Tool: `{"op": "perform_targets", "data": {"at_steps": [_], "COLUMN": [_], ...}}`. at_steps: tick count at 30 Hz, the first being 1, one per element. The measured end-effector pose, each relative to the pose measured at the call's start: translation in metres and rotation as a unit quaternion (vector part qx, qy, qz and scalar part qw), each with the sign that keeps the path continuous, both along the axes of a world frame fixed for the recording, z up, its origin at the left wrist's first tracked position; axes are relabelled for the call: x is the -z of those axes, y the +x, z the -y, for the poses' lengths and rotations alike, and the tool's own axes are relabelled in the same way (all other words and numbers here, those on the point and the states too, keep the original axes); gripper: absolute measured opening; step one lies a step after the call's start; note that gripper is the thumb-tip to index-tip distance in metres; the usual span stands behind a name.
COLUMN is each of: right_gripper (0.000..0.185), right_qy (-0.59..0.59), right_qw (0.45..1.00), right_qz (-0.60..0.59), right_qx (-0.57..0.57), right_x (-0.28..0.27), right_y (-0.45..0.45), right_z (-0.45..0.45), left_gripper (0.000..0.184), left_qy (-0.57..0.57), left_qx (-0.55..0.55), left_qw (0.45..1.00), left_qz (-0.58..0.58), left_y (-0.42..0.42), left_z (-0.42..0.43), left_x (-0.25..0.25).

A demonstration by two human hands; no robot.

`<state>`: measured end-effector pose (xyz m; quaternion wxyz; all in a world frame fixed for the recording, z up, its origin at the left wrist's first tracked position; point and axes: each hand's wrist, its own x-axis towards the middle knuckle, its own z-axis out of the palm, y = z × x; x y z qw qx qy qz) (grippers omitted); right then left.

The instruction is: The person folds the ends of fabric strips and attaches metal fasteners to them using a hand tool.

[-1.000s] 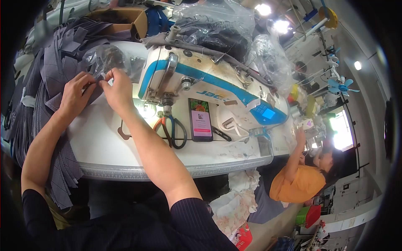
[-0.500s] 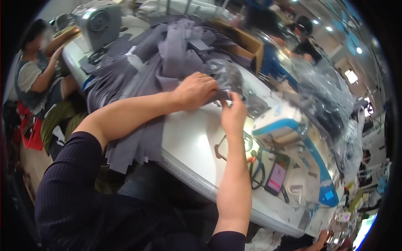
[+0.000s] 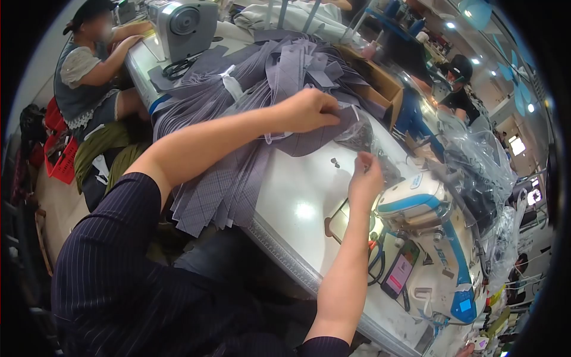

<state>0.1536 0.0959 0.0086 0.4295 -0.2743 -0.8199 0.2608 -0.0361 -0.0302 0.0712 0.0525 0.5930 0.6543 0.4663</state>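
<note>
My left hand is closed on the edge of a grey checked fabric piece, which hangs over the white table. Its fingers curl down at the cloth's upper edge. To the right and nearer me, my right hand is apart from the cloth, with thumb and fingertips drawn together; anything between them is too small to make out. Two small dark bits lie on the table just left of it. A large heap of grey fabric strips, bound with a white tie, spreads left of and behind my left hand.
A white and blue sewing machine stands right of my right hand. Near it lie a phone and scissors. Behind are a cardboard box and clear plastic bags. Another machine stands at the back left, beside a seated person.
My hands, together at the cloth's edge before, have moved apart. The right hand has let go of the cloth and come down and right; the left has moved up and right with it.
</note>
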Motion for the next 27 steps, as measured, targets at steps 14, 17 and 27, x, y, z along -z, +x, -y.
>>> {"op": "perform_targets", "data": {"at_steps": [14, 17, 27], "right_gripper": [0.013, 0.013, 0.013], "right_qy": [0.113, 0.127, 0.123], "right_qw": [0.963, 0.957, 0.953], "right_qz": [0.242, 0.259, 0.273], "right_qx": [0.015, 0.019, 0.044], "right_x": [0.026, 0.024, 0.022], "right_y": [-0.011, -0.01, -0.004], "right_z": [0.007, 0.008, 0.005], "left_gripper": [0.02, 0.02, 0.031], "left_qy": [-0.135, -0.086, -0.029], "left_qx": [0.098, 0.114, 0.099], "left_qw": [0.957, 0.927, 0.814], "left_qz": [0.238, 0.348, 0.572], "left_y": [0.035, 0.027, 0.018], "left_z": [0.076, 0.047, -0.045], "left_x": [-0.085, -0.049, 0.046]}}
